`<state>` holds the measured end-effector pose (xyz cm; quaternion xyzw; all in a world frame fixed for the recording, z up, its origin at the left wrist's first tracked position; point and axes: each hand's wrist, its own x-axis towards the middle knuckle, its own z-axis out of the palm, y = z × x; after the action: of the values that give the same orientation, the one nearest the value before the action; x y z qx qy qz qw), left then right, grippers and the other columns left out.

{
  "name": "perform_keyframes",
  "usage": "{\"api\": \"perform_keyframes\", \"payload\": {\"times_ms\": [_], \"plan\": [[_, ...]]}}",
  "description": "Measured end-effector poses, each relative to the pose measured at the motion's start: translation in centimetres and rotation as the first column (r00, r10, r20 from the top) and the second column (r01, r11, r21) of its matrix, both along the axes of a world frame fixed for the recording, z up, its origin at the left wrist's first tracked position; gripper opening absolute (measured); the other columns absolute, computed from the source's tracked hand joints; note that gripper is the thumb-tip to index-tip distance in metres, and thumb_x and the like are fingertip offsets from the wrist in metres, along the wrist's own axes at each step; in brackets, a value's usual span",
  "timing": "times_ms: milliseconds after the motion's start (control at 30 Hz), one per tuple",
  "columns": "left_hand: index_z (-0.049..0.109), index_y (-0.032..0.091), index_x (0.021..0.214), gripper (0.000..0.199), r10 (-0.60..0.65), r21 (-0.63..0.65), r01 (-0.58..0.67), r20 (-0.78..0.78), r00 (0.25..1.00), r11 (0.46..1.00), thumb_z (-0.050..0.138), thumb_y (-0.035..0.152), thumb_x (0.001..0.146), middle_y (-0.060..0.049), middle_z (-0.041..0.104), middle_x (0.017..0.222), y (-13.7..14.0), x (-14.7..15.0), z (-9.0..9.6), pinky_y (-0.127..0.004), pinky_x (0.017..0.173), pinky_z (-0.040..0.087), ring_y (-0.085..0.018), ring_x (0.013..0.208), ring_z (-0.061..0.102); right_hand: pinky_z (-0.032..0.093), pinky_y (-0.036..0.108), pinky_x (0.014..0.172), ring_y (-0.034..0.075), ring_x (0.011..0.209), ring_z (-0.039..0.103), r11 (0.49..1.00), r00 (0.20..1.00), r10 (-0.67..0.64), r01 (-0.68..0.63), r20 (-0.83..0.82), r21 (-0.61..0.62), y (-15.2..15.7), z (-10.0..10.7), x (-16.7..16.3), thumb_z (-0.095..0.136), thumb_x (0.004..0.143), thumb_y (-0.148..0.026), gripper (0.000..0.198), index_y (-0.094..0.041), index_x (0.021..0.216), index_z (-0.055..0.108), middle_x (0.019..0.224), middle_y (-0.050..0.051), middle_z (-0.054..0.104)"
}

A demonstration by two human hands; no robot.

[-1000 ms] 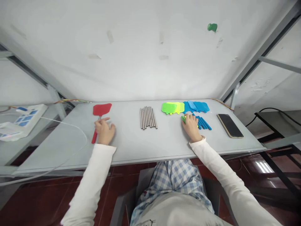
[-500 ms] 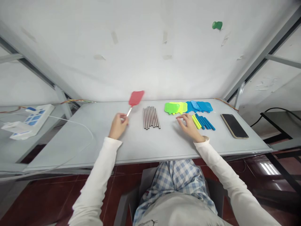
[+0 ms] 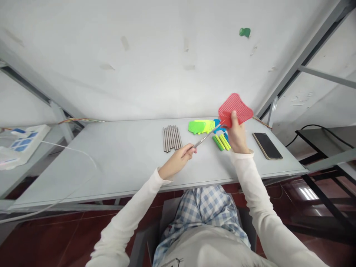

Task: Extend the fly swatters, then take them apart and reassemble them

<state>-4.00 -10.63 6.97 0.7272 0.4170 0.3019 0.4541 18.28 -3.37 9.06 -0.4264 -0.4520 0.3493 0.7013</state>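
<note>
A red fly swatter [image 3: 242, 111] with a thin metal rod is held in the air by both hands. My left hand [image 3: 180, 157] is closed around the lower end of the rod. My right hand [image 3: 237, 135] grips the base of the red mesh head, with the thumb on its face. Behind the right hand lie green, yellow and blue swatter heads [image 3: 198, 127], overlapping and partly hidden. Green, yellow and blue handle sleeves [image 3: 221, 142] lie beside that hand. Several metal rods [image 3: 171, 138] lie in a row beyond my left hand.
A phone [image 3: 267, 145] lies at the right of the grey table [image 3: 116, 159]. A power strip [image 3: 26, 144] and a white cable [image 3: 80, 150] are at the left. A white wall stands behind, with metal frame posts on both sides.
My left hand has moved right with the fly swatter, whose rod now shows longer. My right hand has risen to the right and taken hold of the red head. The view has shifted slightly.
</note>
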Motion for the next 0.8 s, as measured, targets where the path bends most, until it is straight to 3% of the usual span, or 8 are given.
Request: {"api": "perform_keyframes", "payload": {"times_ms": [100,200,267,333,400,533,700,800], "plan": [[0.054,0.018,0.097,0.032,-0.133,-0.219,0.166,0.156,0.979,0.962,0.040,0.047,0.094,0.005,0.045,0.064,-1.3,-0.6,0.9,-0.023,0.057,0.036,-0.008,0.056,0.040,0.050,0.027,0.060,0.017,0.078,0.066,0.999,1.000,-0.026,0.026,-0.003,0.043,0.3,1.3,1.4,0.056,0.081,-0.060,0.040,-0.021,0.091,0.062,0.085,0.003,0.069],[0.057,0.016,0.105,0.032,-0.163,-0.380,0.270,0.289,0.943,0.885,0.053,0.044,0.090,-0.003,0.061,0.087,-1.7,0.2,2.1,-0.025,0.065,0.045,-0.009,0.066,0.053,0.051,0.027,0.063,0.015,0.072,0.065,0.998,1.000,-0.015,0.014,0.013,0.062,-0.1,1.6,0.0,0.060,0.081,-0.056,0.037,-0.020,0.086,0.061,0.081,0.003,0.068],[0.058,0.016,0.109,0.033,-0.101,-0.454,0.307,0.422,0.901,0.836,0.058,0.041,0.087,-0.006,0.062,0.099,-1.0,1.5,3.0,-0.026,0.067,0.049,-0.009,0.069,0.058,0.052,0.027,0.070,0.014,0.077,0.065,0.997,1.000,0.009,-0.010,0.017,0.070,-0.6,1.3,-2.0,0.063,0.079,-0.054,0.036,-0.019,0.088,0.062,0.085,0.002,0.068],[0.058,0.015,0.104,0.029,0.006,-0.494,0.344,0.578,0.816,0.799,0.059,0.039,0.087,-0.003,0.060,0.087,0.5,3.0,3.6,-0.021,0.056,0.046,-0.006,0.059,0.053,0.052,0.026,0.075,0.015,0.084,0.065,0.996,0.998,0.051,-0.054,0.037,0.069,-0.7,1.0,-4.0,0.064,0.078,-0.054,0.038,-0.019,0.089,0.063,0.089,0.003,0.068],[0.057,0.016,0.092,0.021,0.092,-0.485,0.346,0.674,0.733,0.803,0.063,0.034,0.085,0.007,0.045,0.065,2.3,4.3,3.9,-0.013,0.038,0.026,0.000,0.043,0.033,0.052,0.026,0.073,0.015,0.084,0.064,0.996,0.995,0.066,-0.070,0.072,0.060,-0.1,0.8,-5.1,0.062,0.079,-0.056,0.039,-0.018,0.086,0.062,0.087,0.003,0.068],[0.046,0.018,0.079,0.021,0.176,-0.504,0.298,0.695,0.697,0.811,0.059,0.031,0.087,0.012,0.022,0.055,4.7,5.9,3.5,-0.012,0.032,0.006,0.000,0.035,0.014,0.047,0.022,0.062,0.012,0.070,0.060,0.999,0.993,0.030,-0.028,0.114,-0.019,2.8,0.9,-4.9,0.059,0.080,-0.057,0.040,-0.018,0.072,0.057,0.070,0.001,0.062],[0.040,0.019,0.074,0.025,0.319,-0.618,0.210,0.631,0.707,0.758,0.038,0.027,0.098,0.012,0.017,0.053,5.4,6.8,3.1,-0.013,0.031,0.002,-0.001,0.033,0.010,0.038,0.020,0.048,0.008,0.054,0.053,0.972,0.999,0.020,-0.011,0.036,-0.234,6.2,0.2,-3.7,0.061,0.082,-0.053,0.040,-0.018,0.065,0.052,0.058,-0.001,0.056],[0.040,0.018,0.073,0.026,0.378,-0.657,0.205,0.628,0.680,0.725,0.039,0.026,0.097,0.012,0.017,0.054,5.7,7.0,3.4,-0.013,0.031,0.002,0.000,0.033,0.010,0.036,0.019,0.045,0.007,0.050,0.050,0.960,1.000,0.028,-0.029,-0.008,-0.277,7.1,-0.3,-3.9,0.061,0.083,-0.052,0.040,-0.018,0.065,0.052,0.058,-0.001,0.057]]}}
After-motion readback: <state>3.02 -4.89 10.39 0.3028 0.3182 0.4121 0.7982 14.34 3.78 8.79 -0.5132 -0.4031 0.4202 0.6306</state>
